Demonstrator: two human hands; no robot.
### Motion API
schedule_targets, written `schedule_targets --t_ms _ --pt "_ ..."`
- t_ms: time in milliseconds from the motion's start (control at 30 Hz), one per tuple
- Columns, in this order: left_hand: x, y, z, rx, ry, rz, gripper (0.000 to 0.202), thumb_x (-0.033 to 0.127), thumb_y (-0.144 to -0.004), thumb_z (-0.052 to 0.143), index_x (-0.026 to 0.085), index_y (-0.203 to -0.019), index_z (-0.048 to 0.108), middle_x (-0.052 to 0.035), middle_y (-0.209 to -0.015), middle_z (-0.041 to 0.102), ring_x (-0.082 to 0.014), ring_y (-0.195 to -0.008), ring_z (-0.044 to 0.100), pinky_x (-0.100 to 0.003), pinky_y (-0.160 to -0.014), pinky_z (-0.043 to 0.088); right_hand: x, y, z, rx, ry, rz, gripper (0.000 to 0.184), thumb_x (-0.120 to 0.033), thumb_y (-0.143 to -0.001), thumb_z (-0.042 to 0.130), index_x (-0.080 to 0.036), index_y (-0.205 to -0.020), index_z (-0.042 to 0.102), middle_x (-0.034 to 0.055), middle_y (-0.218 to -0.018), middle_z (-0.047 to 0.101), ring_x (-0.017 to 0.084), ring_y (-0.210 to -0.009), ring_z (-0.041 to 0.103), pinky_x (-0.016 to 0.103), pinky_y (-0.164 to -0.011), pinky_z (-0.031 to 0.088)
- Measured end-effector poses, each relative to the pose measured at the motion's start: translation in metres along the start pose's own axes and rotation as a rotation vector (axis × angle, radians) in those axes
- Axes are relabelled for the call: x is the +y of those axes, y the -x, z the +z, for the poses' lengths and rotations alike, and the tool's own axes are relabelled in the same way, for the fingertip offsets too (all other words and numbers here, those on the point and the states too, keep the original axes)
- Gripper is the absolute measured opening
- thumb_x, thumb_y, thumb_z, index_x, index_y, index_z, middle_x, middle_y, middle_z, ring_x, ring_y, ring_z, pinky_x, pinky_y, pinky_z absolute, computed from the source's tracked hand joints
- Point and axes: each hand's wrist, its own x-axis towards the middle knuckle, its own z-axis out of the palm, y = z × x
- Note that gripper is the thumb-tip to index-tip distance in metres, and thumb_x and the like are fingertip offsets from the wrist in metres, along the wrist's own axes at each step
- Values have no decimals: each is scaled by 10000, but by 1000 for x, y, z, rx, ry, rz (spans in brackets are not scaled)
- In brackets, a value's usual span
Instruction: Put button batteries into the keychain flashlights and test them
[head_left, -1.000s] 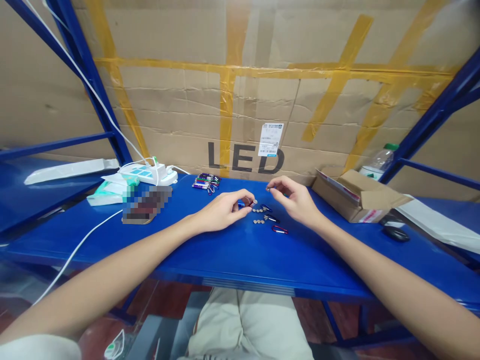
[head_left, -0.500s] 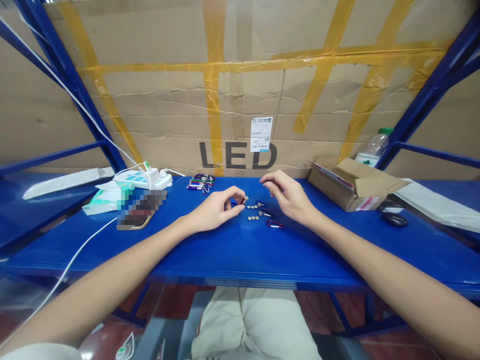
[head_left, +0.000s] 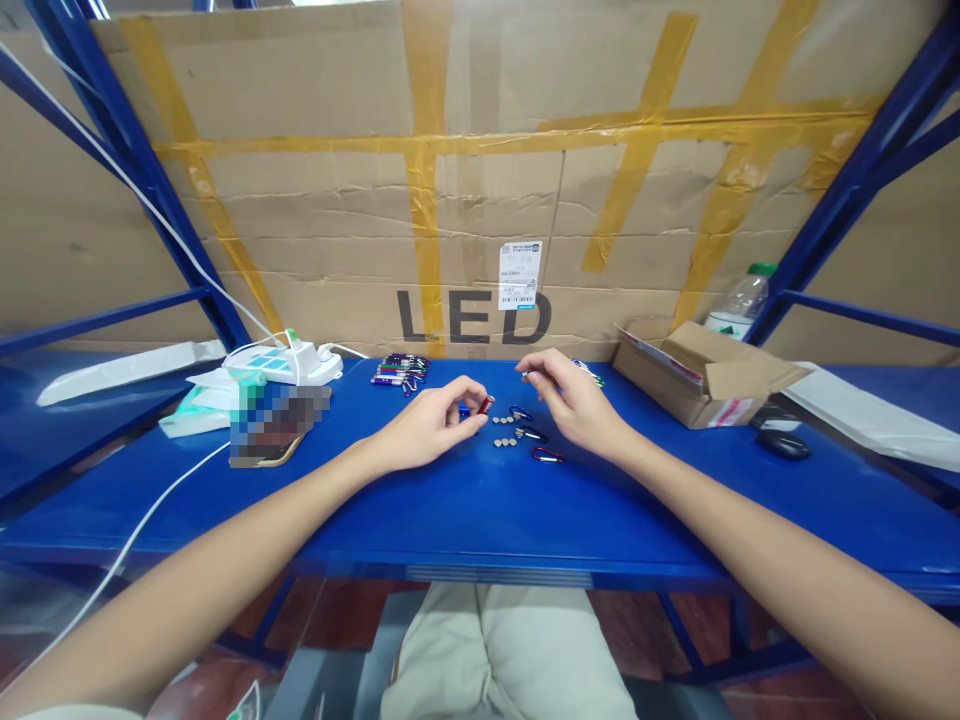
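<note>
My left hand rests on the blue shelf with its fingers pinched on a small red keychain flashlight. My right hand hovers just to the right, fingertips pinched on a tiny part that I cannot make out. Between the hands lie several small button cells in two short rows. Beside them sit a blue carabiner, a dark one and a red carabiner.
A pile of finished keychain flashlights lies at the back, near a white power strip with its cable. An open cardboard box and a black mouse are on the right. Taped cardboard marked LED forms the back wall.
The left hand's pinch has turned, so the red flashlight now shows at its fingertips. The right hand has barely moved. The camera has tilted a little.
</note>
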Motion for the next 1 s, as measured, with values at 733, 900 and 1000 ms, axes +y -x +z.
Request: schedule_targets --t_ms 733,900,1000 --pt "-5 -1 1 38 -50 9 300 384 -1108 561 230 -1366 560 -66 -1195 722 -158 -777 706 -320 -780 551 -11 0 -1 -52 37 -28 147 -301 -1105 565 -258 -1170 689 86 -1095 767 265 -977 711 424 -879 564" --pt "-6 -1 1 67 -84 59 285 373 -1115 549 209 -1338 612 -78 -1220 733 -183 -886 717 -326 -843 559 -12 -1 -5 -51 66 -44 156 -297 -1111 559 -253 -1147 704 97 -1101 747 268 -997 697 416 -858 549" --pt "-6 -1 1 81 -91 81 240 364 -1107 566 207 -1281 619 -77 -1233 727 -195 -962 707 -328 -873 552 -12 -1 -6 -38 71 -34 158 -305 -1109 567 -249 -1137 712 100 -1100 739 267 -985 694 406 -828 543"
